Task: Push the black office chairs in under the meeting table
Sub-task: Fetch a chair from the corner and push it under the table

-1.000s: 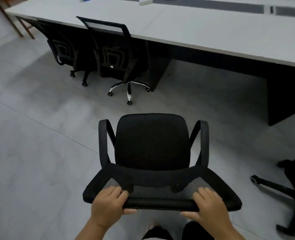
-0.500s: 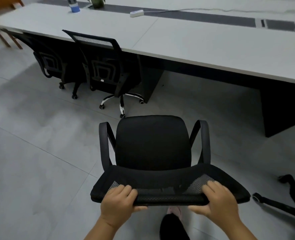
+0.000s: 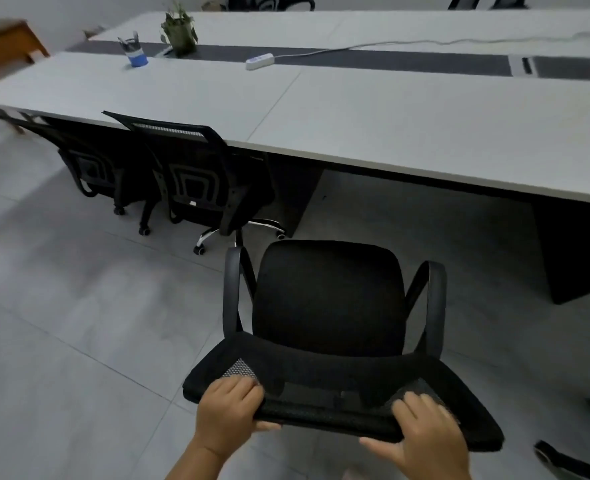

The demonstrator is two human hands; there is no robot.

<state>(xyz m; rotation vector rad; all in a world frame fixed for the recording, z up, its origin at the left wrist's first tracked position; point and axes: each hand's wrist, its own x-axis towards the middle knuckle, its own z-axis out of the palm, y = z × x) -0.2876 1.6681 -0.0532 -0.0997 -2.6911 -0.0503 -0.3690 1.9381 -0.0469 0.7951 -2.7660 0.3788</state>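
Note:
A black office chair (image 3: 328, 299) with two armrests stands on the floor in front of me, its seat facing the long grey meeting table (image 3: 373, 123). My left hand (image 3: 229, 408) grips the left end of its mesh backrest top. My right hand (image 3: 423, 431) grips the right end of the same edge. The chair's front sits a short way from the table's near edge. Two more black chairs (image 3: 203, 181) (image 3: 89, 157) are tucked against the table on the left.
A dark table leg panel (image 3: 293, 195) stands left of the open gap ahead, another panel (image 3: 574, 251) at the right. Another chair's base (image 3: 563, 459) lies at lower right. On the table are a blue pen cup (image 3: 137, 57), a potted plant (image 3: 181, 29) and a power strip (image 3: 258, 61).
The chair has rolled closer to the table with both hands still on its backrest. More of the tabletop has come into view.

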